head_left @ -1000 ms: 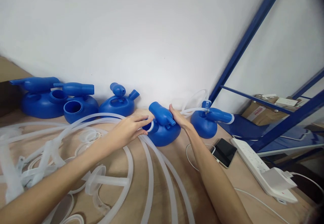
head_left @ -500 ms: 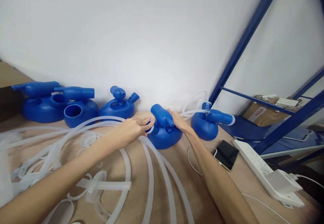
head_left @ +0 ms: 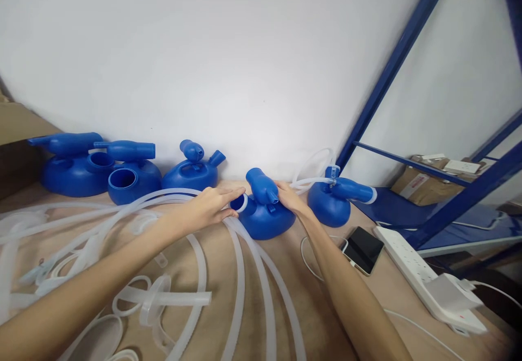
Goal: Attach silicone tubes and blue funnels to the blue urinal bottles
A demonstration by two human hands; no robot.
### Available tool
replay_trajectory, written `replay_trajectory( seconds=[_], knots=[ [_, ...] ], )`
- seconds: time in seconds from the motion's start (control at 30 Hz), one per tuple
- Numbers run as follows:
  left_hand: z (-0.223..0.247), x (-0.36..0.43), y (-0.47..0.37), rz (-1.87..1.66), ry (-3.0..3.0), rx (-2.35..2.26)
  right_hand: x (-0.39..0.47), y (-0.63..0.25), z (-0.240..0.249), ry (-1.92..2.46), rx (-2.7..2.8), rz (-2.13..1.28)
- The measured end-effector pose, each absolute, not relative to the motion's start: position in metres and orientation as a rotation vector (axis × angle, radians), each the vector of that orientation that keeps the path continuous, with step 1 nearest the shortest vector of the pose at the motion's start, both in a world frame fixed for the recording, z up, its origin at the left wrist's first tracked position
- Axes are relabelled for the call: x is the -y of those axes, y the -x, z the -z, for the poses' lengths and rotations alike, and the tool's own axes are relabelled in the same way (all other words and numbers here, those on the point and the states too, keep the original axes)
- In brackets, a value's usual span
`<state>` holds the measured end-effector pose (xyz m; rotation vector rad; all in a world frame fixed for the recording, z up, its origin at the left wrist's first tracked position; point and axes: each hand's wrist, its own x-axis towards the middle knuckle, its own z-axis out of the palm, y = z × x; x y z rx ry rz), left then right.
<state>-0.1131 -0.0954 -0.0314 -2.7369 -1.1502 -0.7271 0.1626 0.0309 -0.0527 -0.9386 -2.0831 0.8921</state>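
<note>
A blue plastic urinal bottle [head_left: 267, 224] stands on the brown table, with a blue spouted piece [head_left: 263, 186] on top and a white ring [head_left: 243, 203] at its wide mouth. My left hand [head_left: 214, 204] is beside that mouth, thumb and straightened fingers apart above and below it, fingertips near or touching the ring. From the right side, my right hand [head_left: 289, 197] grips the bottle, some fingers hidden behind it. Translucent tubes [head_left: 267, 296] curve across the table below my left hand.
More blue bottles [head_left: 190, 175] line the wall. Another bottle [head_left: 329, 203] with tubing stands right, near a black-screened phone [head_left: 364, 249] and a white power strip [head_left: 420, 268]. Clear plastic parts [head_left: 157, 300] lie at front left. A blue metal rack [head_left: 391, 78] rises at right.
My left fingers have opened out from a pinch at the white ring, which now shows more fully on the mouth. My right hand keeps its hold on the bottle; the view has shifted slightly.
</note>
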Motion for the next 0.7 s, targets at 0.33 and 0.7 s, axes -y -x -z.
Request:
replay_trajectory(
  seconds=[0.33, 0.7],
  knots=[
    [0.025, 0.087, 0.106, 0.837, 2.934, 1.144, -0.035, -0.168, 0.059, 0.885, 2.081, -0.882],
    [0.025, 0.084, 0.109, 0.839, 2.999, 1.172, -0.028, -0.167, 0.057, 0.901, 2.095, -0.808]
  ],
)
